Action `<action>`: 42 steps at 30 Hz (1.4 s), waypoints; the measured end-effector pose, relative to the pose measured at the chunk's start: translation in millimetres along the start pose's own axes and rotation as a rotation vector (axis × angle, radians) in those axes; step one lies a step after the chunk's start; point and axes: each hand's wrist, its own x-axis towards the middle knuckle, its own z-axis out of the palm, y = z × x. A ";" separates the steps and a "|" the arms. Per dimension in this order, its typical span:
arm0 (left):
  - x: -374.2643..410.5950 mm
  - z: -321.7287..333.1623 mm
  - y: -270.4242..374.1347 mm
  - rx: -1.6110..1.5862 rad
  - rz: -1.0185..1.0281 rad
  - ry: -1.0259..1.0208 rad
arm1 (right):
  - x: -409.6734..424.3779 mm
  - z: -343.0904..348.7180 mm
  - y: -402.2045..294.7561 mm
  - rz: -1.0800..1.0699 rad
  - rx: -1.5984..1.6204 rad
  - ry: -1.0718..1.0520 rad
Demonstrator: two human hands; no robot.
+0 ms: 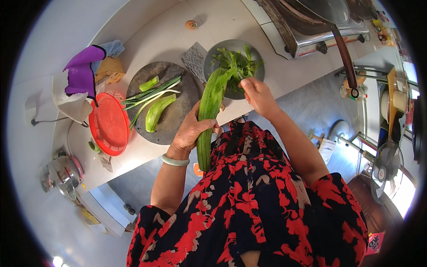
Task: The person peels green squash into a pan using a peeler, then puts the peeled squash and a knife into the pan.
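Observation:
My left hand (191, 130) is closed around a long green loofah gourd (210, 110), its upper end partly peeled and its lower part still dark and ridged. My right hand (258, 95) grips a small tool (239, 75) at the gourd's upper end; its kind is unclear, as the fingers cover most of it. Below that end is a grey metal bowl (208, 55) holding green peelings (233, 58). On the round chopping board (166, 130) to the left lie two peeled gourd pieces (160, 111) and spring onions (156, 90).
A red plastic basket (109, 125) stands left of the board. A textured grey mat (194, 60) lies between board and bowl, and an onion-like object (191, 24) farther back. At the upper right, a pan's long handle (345, 56) juts out from the gas stove (300, 36).

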 end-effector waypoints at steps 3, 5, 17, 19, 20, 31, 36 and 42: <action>4.2 -3.0 -4.9 0.029 0.000 -0.016 | 4.3 -6.5 2.6 0.152 0.193 0.005; 9.8 -5.3 -9.7 0.177 0.020 0.048 | 12.7 -6.7 23.1 0.042 0.046 0.115; 14.5 5.4 -9.5 0.189 0.058 0.048 | 33.0 22.2 2.3 0.130 0.528 0.026; 12.6 -0.7 -10.7 0.153 0.069 0.045 | 40.5 11.8 11.3 0.115 0.305 0.014; 11.6 -2.2 -9.8 0.151 0.072 0.045 | 48.4 7.8 26.8 -0.015 -0.220 0.125; 3.0 -14.2 -12.5 0.103 0.050 0.028 | 3.3 7.7 -13.1 -0.553 -0.495 -0.004; -3.3 -16.7 -16.9 0.103 0.093 0.049 | -0.4 5.0 -25.5 -0.591 -0.501 -0.038; -1.1 -13.3 -10.4 0.126 0.058 0.044 | -2.7 3.0 -28.2 -0.567 -0.573 -0.006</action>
